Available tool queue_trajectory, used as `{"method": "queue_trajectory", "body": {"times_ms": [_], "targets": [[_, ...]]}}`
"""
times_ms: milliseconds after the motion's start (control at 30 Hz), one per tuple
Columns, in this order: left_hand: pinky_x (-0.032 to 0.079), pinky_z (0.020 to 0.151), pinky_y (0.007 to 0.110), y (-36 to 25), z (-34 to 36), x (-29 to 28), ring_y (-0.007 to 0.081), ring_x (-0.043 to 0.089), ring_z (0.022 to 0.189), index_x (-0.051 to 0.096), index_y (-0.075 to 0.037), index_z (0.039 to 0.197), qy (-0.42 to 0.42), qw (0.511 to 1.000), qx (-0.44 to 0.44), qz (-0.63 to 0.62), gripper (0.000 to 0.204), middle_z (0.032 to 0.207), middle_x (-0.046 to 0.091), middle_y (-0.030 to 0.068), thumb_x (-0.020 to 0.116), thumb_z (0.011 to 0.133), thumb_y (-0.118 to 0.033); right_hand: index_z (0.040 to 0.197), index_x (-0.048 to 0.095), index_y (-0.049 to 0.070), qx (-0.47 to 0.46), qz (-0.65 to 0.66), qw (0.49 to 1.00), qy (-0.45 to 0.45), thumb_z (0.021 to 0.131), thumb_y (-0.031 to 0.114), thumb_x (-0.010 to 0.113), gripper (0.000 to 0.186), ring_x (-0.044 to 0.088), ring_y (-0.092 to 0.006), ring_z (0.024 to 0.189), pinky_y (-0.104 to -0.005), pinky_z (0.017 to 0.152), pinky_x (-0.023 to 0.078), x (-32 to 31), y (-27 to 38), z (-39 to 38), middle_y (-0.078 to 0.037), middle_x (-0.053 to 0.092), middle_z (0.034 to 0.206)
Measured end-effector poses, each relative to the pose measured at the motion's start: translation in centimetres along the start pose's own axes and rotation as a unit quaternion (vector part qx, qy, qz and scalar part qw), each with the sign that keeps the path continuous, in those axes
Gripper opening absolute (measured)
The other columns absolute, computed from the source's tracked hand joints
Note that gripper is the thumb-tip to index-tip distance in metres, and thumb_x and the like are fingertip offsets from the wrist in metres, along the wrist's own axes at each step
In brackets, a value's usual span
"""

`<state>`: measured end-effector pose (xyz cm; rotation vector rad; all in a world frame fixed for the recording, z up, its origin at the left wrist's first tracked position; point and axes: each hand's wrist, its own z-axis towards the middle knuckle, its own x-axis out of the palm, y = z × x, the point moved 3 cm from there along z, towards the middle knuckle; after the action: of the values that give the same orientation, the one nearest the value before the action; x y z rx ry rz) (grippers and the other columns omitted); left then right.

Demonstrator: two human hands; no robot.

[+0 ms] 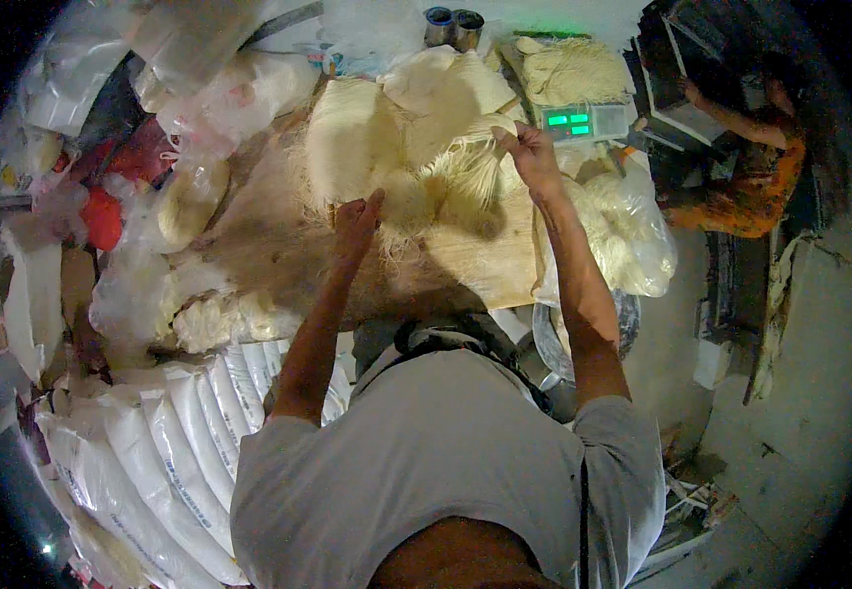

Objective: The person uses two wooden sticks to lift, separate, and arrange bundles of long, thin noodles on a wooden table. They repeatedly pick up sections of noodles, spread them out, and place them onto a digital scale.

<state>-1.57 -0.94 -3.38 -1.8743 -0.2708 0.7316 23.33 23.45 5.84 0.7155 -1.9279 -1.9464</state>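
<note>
Pale, thin noodles lie in flat bundles on a wooden board (278, 236) in front of me. My right hand (532, 159) pinches the upper end of a loose bunch of noodles (477, 162), whose strands fan down and left onto the board. My left hand (357, 218) is closed at the lower edge of a flat noodle bundle (352, 137); whatever its fingers hold is hidden. Behind them rests another pale bundle (455, 83). Loose strands are scattered between the hands.
A digital scale (598, 123) bearing noodles (573, 71) stands at the far right. Bagged noodles (622, 231) sit beside my right forearm, above a metal basin (627, 324). Plastic bags (229, 98) crowd the left; white sacks (170, 442) lie near left. Another person (750, 167) works at right.
</note>
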Motion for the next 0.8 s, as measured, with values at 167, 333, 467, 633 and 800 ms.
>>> {"method": "queue_trajectory", "body": {"times_ms": [167, 333, 467, 633, 800], "targets": [[0.031, 0.049, 0.031, -0.3, -0.7, -0.7, 0.0077, 0.038, 0.051, 0.05, -0.01, 0.056, 0.036, 0.998, -0.021, -0.054, 0.063, 0.053, 0.043, -0.0038, 0.065, 0.094, -0.057, 0.1, 0.07, 0.001, 0.064, 0.1, 0.993, -0.009, 0.093, 0.022, 0.073, 0.023, 0.06, -0.008, 0.077, -0.0256, 0.072, 0.046, 1.8, 0.9, -0.3, 0.001, 0.068, 0.081], [0.032, 0.05, 0.032, -2.6, -1.7, -0.6, 0.0082, 0.038, 0.05, 0.053, -0.009, 0.058, 0.056, 0.993, -0.064, -0.084, 0.06, 0.053, 0.045, -0.0027, 0.064, 0.095, -0.055, 0.1, 0.066, -0.002, 0.08, 0.044, 0.995, 0.051, 0.084, 0.021, 0.083, 0.033, 0.06, -0.0097, 0.072, -0.0258, 0.066, 0.046, 1.8, 0.2, -0.4, -0.004, 0.072, 0.085], [0.036, 0.051, 0.034, -1.3, -1.1, -0.9, 0.0111, 0.043, 0.05, 0.058, -0.005, 0.06, 0.017, 0.998, 0.055, -0.023, 0.06, 0.054, 0.05, -0.0007, 0.063, 0.096, -0.054, 0.096, 0.068, -0.002, 0.135, 0.062, 0.986, 0.078, 0.081, 0.018, 0.085, 0.031, 0.061, -0.0107, 0.073, -0.0274, 0.065, 0.047, 2.8, -3.2, -0.3, -0.007, 0.074, 0.088], [0.042, 0.054, 0.036, 1.4, -0.9, -1.3, 0.0152, 0.05, 0.053, 0.061, 0.0, 0.062, 0.019, 0.998, -0.027, 0.055, 0.064, 0.055, 0.054, 0.0041, 0.063, 0.095, -0.055, 0.098, 0.071, -0.002, 0.094, 0.069, 0.989, 0.09, 0.086, 0.017, 0.079, 0.023, 0.062, -0.0107, 0.077, -0.0281, 0.072, 0.048, 3.6, -0.7, -1.4, -0.006, 0.074, 0.09], [0.046, 0.057, 0.038, 4.1, 0.1, -0.9, 0.0171, 0.052, 0.054, 0.061, -0.001, 0.062, 0.011, 0.986, 0.064, 0.156, 0.064, 0.055, 0.053, 0.0059, 0.064, 0.093, -0.057, 0.113, 0.069, -0.002, 0.131, 0.06, 0.979, 0.142, 0.089, 0.015, 0.073, 0.029, 0.064, -0.0126, 0.092, -0.0303, 0.084, 0.049, 3.4, -0.2, -2.2, -0.005, 0.073, 0.099]]}}
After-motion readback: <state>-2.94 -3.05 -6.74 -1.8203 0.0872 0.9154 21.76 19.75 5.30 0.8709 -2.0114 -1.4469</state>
